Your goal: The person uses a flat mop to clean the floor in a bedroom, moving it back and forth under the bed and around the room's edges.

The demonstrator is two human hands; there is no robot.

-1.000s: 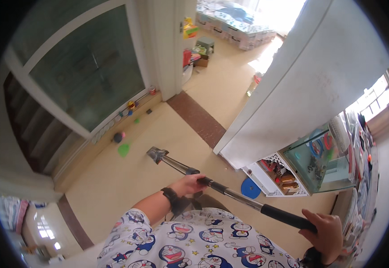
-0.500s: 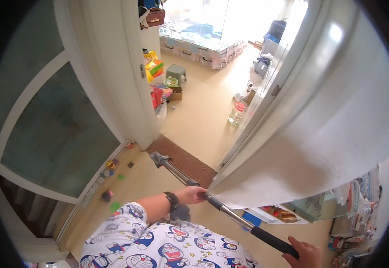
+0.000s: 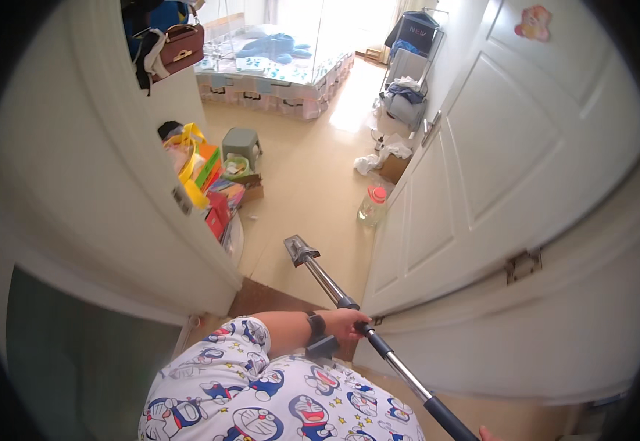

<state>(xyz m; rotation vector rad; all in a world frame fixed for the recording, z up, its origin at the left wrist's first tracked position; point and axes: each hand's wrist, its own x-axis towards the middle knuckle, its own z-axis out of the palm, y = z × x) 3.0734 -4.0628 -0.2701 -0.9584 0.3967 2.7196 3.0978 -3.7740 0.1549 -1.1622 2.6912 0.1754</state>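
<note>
A long mop point(image 3: 408, 378) with a metal pole and black grips slants from the lower right toward the doorway. Its flat grey head point(image 3: 302, 251) is over the pale floor just past the brown threshold. My left hand point(image 3: 348, 323) is closed round the middle of the pole, with a dark band on that wrist. Of my right hand point(image 3: 487, 435) only a small part shows at the lower edge, by the black end grip; the rest is cut off.
A white door point(image 3: 474, 162) stands ajar on the right, near a clear jar with a pink lid point(image 3: 373, 206). Bags and boxes point(image 3: 206, 173), a grey-green stool point(image 3: 242, 141) and a door frame point(image 3: 151, 184) are left. A bed point(image 3: 268, 77) stands farther in.
I have come closer to the doorway. The mop head has passed from the near side of the threshold onto the room's floor. My right hand has mostly left the view.
</note>
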